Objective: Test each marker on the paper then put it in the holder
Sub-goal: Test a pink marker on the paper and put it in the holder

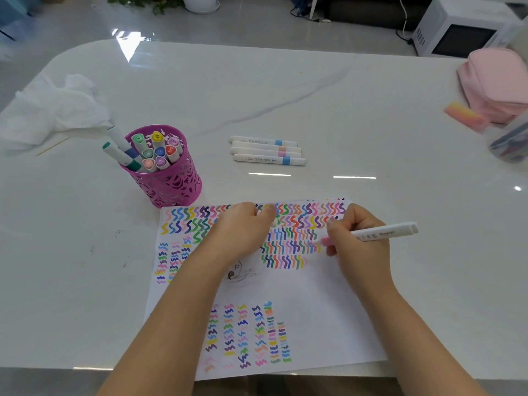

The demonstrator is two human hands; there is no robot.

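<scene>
On the right half of the paper (328, 295), a white-barrelled marker (383, 232) with a pink tip is pressed at a low slant, its nib touching the sheet at the right end of the second row of small squiggles, just past the last coloured mark. The right hand (357, 241) has its fingers closed around the barrel near the tip in a writing grip, the capped-looking rear end sticking out to the right. The left hand (243, 230) is curled into a loose fist resting on the upper rows of squiggles, pinning the sheet; something pale shows at its fingertips, probably the marker's cap, though the view is too blurred to be sure. To test well, the stroke should be a short wave on bare paper beside the row, with light, even pressure, while the sheet is held flat. Beyond the sheet's top left corner stands the magenta holder (171, 184), already packed with markers. Four more white markers (267, 150) lie side by side further back on the white table (371, 124), well apart from the holder.
</scene>
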